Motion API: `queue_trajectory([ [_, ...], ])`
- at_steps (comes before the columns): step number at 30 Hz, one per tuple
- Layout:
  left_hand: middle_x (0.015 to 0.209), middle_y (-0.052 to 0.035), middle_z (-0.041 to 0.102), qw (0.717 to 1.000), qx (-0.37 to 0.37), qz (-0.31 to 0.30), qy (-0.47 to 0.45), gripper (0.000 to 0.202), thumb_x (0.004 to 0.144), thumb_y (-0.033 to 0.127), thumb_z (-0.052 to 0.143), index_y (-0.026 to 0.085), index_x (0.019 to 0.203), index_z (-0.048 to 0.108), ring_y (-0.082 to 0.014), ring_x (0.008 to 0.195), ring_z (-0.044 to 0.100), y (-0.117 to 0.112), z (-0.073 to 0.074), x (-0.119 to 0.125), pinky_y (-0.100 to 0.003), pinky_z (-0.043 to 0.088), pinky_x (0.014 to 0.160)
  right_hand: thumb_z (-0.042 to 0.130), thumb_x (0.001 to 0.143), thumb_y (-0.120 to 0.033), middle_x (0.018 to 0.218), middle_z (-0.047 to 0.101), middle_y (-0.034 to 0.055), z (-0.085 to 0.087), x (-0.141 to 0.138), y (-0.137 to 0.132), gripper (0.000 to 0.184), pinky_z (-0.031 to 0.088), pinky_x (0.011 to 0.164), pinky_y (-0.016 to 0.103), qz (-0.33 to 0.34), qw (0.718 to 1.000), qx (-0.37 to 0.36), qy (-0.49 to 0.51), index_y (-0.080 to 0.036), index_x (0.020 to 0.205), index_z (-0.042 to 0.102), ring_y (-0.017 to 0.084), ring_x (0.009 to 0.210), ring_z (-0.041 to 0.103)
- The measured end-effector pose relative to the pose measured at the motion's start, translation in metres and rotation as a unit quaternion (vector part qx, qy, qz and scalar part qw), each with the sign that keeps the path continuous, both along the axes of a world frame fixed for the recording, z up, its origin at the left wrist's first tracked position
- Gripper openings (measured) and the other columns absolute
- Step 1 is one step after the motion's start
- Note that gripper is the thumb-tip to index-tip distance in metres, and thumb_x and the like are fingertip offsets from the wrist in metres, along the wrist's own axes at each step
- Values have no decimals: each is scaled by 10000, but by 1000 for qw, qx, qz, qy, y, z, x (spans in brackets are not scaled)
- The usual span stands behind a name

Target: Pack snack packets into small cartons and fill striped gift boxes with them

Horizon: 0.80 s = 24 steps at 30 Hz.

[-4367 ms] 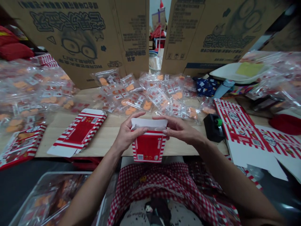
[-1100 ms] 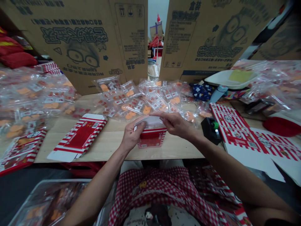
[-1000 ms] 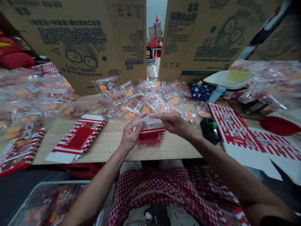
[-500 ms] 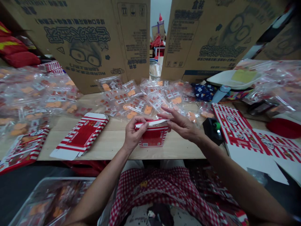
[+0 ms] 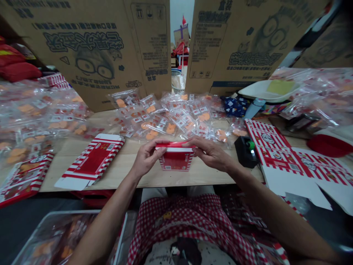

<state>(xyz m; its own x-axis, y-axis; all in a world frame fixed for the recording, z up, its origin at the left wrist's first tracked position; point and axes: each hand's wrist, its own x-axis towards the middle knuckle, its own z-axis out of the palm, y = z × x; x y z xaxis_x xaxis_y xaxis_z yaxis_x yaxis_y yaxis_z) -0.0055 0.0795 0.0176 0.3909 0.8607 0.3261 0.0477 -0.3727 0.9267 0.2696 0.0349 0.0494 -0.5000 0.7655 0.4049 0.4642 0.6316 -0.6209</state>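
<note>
A small red and white striped carton [image 5: 175, 160] stands upright on the wooden table [image 5: 129, 167] near its front edge, its top flap folded down flat. My left hand [image 5: 145, 157] grips the carton's upper left corner, fingers curled over the top. My right hand [image 5: 208, 152] presses on the upper right corner, fingers closed on the flap. Just behind the carton lies a heap of clear snack packets [image 5: 165, 116] with orange pieces inside.
A flattened striped carton [image 5: 92, 160] lies to the left, more flat cartons [image 5: 286, 156] to the right. A black tape dispenser [image 5: 245, 151] sits right of my hand. Large cardboard boxes [image 5: 91, 48] wall off the back. A clear bin [image 5: 57, 239] of packets sits low left.
The carton went from held over my lap to standing on the table. Its white top flap, raised before, is now folded down flat under both hands.
</note>
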Motion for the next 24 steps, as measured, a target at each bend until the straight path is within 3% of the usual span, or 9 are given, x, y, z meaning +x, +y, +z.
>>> queue_trajectory([
  [3,1058,-74,739,999,-4,28,20,329,887,390,734,180,1141,741,-205,918,651,-1,5,-3,-274,495,785,451,1048,-242,1147,696,76,7,-6,-4,262,496,863,362,-31,999,-41,2,-249,1258,606,205,967,644],
  [7,960,-42,711,998,-31,52,-24,355,904,426,710,188,1168,721,-163,785,604,-5,-1,6,-244,470,702,417,1063,-279,970,675,44,12,-12,-8,185,465,759,318,-51,996,-71,-24,-235,1162,567,184,833,611],
  [14,971,-44,708,996,-11,67,-48,277,945,441,652,217,1073,753,-187,870,626,-4,-12,13,-280,493,811,398,1019,-237,823,596,31,7,-16,-4,60,407,655,306,-79,995,-21,-64,-230,1047,451,179,693,519],
  [19,1154,-85,720,996,28,10,-78,204,960,362,636,233,1030,778,-241,1095,642,-2,-14,7,-350,471,988,433,964,-178,848,589,38,3,-19,-2,61,412,672,321,-61,997,39,-41,-231,948,457,173,703,510],
  [24,1114,-73,737,994,86,14,-67,195,998,314,587,245,1060,759,-203,1035,658,-6,-13,8,-325,474,971,415,986,-155,1007,616,98,5,-15,-10,104,456,806,353,-40,997,60,-15,-208,983,505,208,916,573],
])
